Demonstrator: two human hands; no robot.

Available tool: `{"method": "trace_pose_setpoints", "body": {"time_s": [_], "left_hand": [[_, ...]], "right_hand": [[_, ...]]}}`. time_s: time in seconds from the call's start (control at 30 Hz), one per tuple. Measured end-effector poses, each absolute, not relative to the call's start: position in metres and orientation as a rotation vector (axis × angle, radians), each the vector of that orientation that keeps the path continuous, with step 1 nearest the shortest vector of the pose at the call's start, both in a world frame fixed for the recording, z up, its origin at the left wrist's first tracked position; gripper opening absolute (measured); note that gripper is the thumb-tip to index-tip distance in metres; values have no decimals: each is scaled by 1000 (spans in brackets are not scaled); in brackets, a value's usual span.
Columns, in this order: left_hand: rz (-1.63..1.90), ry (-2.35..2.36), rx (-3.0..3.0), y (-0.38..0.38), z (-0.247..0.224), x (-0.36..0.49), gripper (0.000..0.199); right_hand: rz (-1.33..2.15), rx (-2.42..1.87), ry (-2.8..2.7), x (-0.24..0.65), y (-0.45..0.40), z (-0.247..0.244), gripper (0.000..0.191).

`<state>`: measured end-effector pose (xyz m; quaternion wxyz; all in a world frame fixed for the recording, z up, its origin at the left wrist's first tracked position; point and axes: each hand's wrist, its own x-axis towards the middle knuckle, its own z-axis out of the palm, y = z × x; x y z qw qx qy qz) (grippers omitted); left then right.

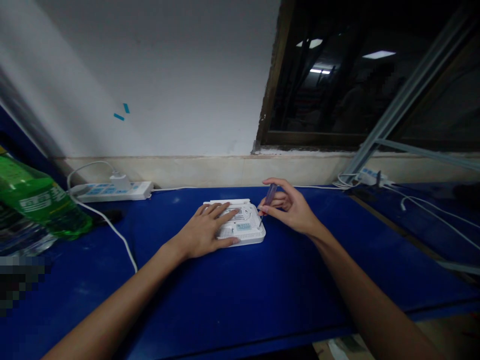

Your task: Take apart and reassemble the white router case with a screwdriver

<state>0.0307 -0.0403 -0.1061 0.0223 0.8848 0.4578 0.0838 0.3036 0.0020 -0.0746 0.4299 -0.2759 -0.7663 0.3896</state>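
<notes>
Holding: my left hand (205,231) lies flat, fingers spread, on the white router (240,226), which sits underside up at the middle of the frame on the blue table (232,300).
Driving: my right hand (290,207) has its grip pinched round the purple-handled screwdriver (268,199), tip down at the router's right edge.
Left grip: released, palm pressing, clasping nothing.
Progress: I judge the work early; the casing looks whole and closed, and I see no loose screws on the table. Whether the screw under the tip is in or out is too small to tell.
Left to do: by my reading, this screw and any others, then the casing itself.
Around, upper left: a white power strip (112,190) along the wall, a plug in it, its white cable (112,227) trailing down across the table.
Far left: a green plastic bottle (41,205) on its side.
Upper right: more white cables (423,210) below a dark window (375,75).
Obstruction: nothing lies near the router; the trailing cable is well apart from my left forearm.
</notes>
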Motion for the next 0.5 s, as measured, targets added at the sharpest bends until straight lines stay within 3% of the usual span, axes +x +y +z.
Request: {"method": "trace_pose_setpoints", "body": {"time_s": [0.27,0.5], "left_hand": [[273,1412,2748,-39,-109,29,78],[280,1398,2744,-39,-109,29,77]], "right_hand": [[854,-732,-2070,298,-4,-81,52],[607,-712,-2063,299,-10,-74,35]]}}
